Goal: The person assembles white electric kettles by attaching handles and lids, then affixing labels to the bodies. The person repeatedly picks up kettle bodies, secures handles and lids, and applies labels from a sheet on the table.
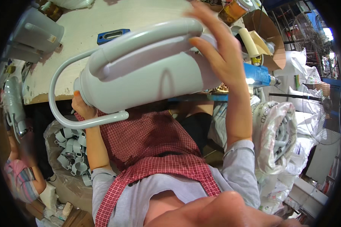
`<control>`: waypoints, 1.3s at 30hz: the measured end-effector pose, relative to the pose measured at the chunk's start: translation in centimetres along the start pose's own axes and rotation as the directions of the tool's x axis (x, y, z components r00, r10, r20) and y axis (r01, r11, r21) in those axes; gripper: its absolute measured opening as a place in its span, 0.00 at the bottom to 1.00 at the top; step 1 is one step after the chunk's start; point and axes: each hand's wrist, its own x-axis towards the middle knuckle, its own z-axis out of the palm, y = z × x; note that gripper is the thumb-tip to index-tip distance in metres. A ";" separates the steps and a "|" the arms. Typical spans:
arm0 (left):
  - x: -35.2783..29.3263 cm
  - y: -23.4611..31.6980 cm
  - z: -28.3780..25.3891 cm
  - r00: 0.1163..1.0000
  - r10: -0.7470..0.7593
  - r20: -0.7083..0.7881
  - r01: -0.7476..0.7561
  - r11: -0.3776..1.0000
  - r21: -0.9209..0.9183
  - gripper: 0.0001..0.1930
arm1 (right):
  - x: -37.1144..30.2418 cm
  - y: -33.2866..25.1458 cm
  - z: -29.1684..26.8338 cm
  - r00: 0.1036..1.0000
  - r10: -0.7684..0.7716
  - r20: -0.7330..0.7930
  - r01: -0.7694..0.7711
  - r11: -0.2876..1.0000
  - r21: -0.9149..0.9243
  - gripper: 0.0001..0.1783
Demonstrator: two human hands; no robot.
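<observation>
A pale grey vacuum jug [151, 87] lies sideways in front of me, above my lap and the table's near edge. A long grip handle [147, 39] runs along its upper side, and a thin curved carrying handle [55, 87] loops out past its left end. My left hand [84, 108] is closed around the narrow left end, its thumb up and its other fingers mostly hidden. My right hand [225, 53] clasps the wide right end, thumb by the end of the grip handle. Its fingertips are blurred.
On the pale table [38, 89] lies a blue tool with a slot [113, 36]. Grey tubs [39, 34] stand at the left. A bag of grey plastic parts [74, 147] is below left, another sack [272, 136] at right. A blue machine [257, 74] and a person [22, 178] flank me.
</observation>
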 end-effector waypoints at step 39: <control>-2.4 -1.1 -2.9 0.988 -0.141 -0.067 0.140 0.990 -0.017 0.27 | -2.2 0.5 -0.7 0.990 0.075 0.121 -0.078 0.997 0.014 0.19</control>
